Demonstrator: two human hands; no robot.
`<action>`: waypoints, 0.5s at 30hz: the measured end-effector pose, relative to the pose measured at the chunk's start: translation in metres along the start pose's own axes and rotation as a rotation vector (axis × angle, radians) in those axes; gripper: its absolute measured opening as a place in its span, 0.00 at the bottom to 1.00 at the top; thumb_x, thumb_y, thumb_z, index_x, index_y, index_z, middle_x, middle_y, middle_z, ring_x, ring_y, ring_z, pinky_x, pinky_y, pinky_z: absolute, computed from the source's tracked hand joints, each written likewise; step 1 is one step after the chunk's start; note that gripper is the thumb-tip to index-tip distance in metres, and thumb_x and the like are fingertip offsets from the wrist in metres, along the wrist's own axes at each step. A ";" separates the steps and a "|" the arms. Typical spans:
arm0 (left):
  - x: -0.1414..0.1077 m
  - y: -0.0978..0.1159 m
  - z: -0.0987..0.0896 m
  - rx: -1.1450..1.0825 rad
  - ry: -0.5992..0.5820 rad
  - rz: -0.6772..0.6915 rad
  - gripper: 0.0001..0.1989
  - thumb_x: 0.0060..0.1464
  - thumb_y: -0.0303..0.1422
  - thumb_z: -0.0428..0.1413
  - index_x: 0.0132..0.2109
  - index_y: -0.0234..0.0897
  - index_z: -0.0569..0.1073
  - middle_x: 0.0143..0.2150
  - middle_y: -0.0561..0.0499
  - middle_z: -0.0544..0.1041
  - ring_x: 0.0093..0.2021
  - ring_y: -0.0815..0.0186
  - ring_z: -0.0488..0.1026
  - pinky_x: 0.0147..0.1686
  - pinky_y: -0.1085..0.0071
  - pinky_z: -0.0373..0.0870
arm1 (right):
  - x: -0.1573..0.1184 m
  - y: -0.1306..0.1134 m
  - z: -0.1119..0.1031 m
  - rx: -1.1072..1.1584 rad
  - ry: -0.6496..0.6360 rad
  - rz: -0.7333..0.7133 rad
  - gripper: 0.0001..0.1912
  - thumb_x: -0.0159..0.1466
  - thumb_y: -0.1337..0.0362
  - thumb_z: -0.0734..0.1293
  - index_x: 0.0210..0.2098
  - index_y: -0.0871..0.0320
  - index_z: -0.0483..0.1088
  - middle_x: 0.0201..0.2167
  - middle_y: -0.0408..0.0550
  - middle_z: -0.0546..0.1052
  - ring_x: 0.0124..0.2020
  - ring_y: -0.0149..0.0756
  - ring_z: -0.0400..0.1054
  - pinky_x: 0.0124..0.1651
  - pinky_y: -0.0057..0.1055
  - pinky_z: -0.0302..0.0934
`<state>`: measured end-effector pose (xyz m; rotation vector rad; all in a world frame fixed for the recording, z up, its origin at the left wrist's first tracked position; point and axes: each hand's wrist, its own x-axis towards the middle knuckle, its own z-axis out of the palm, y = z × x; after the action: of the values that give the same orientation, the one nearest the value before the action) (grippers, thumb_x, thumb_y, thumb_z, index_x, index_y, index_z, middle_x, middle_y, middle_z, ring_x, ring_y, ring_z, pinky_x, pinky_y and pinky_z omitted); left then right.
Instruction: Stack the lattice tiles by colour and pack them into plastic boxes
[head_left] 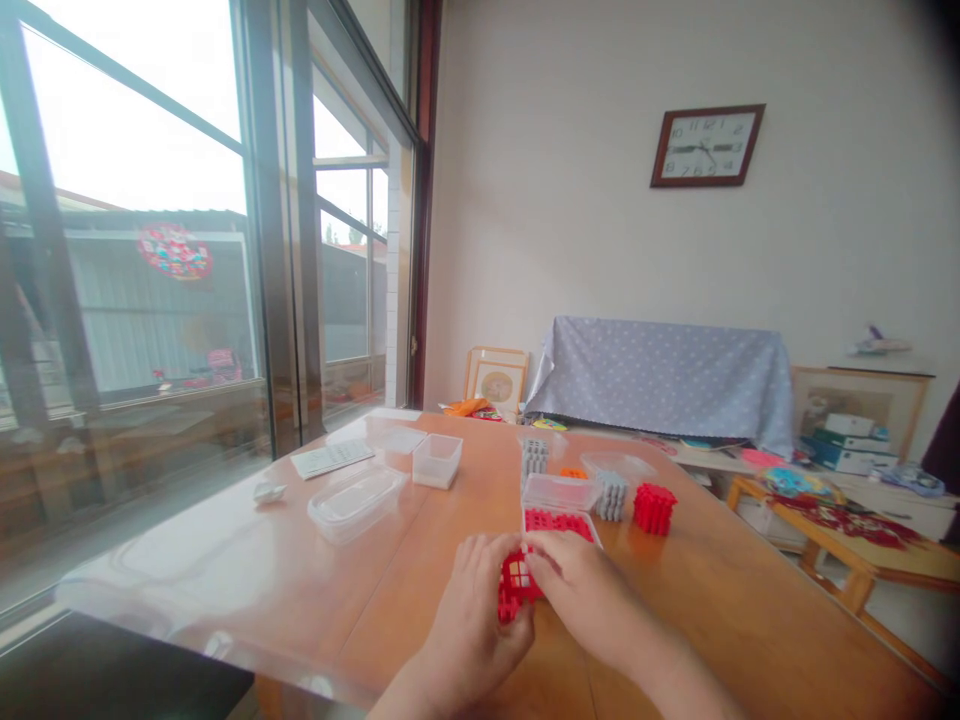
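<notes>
My left hand (481, 595) is closed round a red lattice piece (518, 572) made of plastic building blocks, with openings like a small window. The fingers of my right hand (574, 570) are pressed together at the upper right of this piece; the fingertips are partly hidden. Just behind my hands is a clear plastic box (598, 530) with red blocks (559, 522) inside, its lid (561, 491) raised at the back. To its right stand a grey block stack (611, 497) and a red block stack (654, 510).
Another grey stack (534, 457) and orange blocks (574, 474) stand farther back. On the left of the wooden table (420, 610) lie a clear lidded container (356, 503), an open clear box (437, 461), a printed sheet (332, 458) and a crumpled wrapper (268, 493). Windows line the left side.
</notes>
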<state>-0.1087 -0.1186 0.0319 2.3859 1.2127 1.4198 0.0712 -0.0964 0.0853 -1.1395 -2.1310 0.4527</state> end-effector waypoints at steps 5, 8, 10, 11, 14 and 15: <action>-0.001 0.001 -0.003 0.043 0.033 0.042 0.33 0.57 0.27 0.55 0.67 0.44 0.56 0.58 0.40 0.69 0.58 0.50 0.67 0.59 0.49 0.66 | 0.007 0.007 -0.004 0.284 -0.036 0.057 0.11 0.68 0.58 0.62 0.41 0.53 0.76 0.35 0.43 0.81 0.38 0.38 0.74 0.42 0.31 0.64; -0.011 -0.017 0.005 0.065 0.109 -0.008 0.33 0.60 0.28 0.54 0.69 0.43 0.53 0.63 0.38 0.66 0.63 0.50 0.64 0.62 0.49 0.64 | 0.014 0.027 -0.010 0.244 0.119 0.095 0.14 0.67 0.56 0.62 0.45 0.54 0.75 0.37 0.44 0.81 0.39 0.39 0.74 0.44 0.33 0.65; -0.017 -0.028 0.011 0.062 0.131 -0.072 0.29 0.60 0.27 0.53 0.67 0.42 0.58 0.61 0.39 0.69 0.62 0.52 0.66 0.61 0.50 0.65 | 0.018 0.042 -0.012 0.148 0.214 0.124 0.15 0.67 0.55 0.62 0.46 0.54 0.74 0.36 0.45 0.81 0.38 0.40 0.74 0.43 0.33 0.64; -0.019 -0.033 0.013 0.059 0.129 -0.103 0.26 0.60 0.27 0.52 0.65 0.42 0.61 0.59 0.40 0.70 0.60 0.52 0.68 0.60 0.51 0.66 | 0.019 0.048 -0.013 0.102 0.237 0.130 0.15 0.67 0.55 0.62 0.46 0.54 0.74 0.36 0.45 0.81 0.38 0.40 0.74 0.43 0.34 0.64; -0.021 -0.043 0.018 0.063 0.085 -0.177 0.22 0.58 0.25 0.52 0.58 0.42 0.68 0.55 0.43 0.74 0.55 0.53 0.70 0.56 0.53 0.68 | 0.019 0.062 -0.011 -0.013 0.233 0.124 0.14 0.67 0.56 0.60 0.45 0.52 0.74 0.38 0.45 0.81 0.40 0.41 0.74 0.44 0.34 0.64; -0.020 -0.044 0.019 0.070 0.065 -0.197 0.21 0.56 0.25 0.52 0.57 0.42 0.69 0.53 0.43 0.75 0.54 0.53 0.71 0.55 0.54 0.68 | 0.018 0.064 -0.011 -0.049 0.219 0.129 0.14 0.67 0.56 0.60 0.45 0.51 0.74 0.38 0.45 0.81 0.41 0.41 0.75 0.44 0.34 0.64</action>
<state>-0.1241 -0.0973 -0.0131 2.2047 1.4902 1.4258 0.1098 -0.0460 0.0631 -1.2976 -1.8963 0.3182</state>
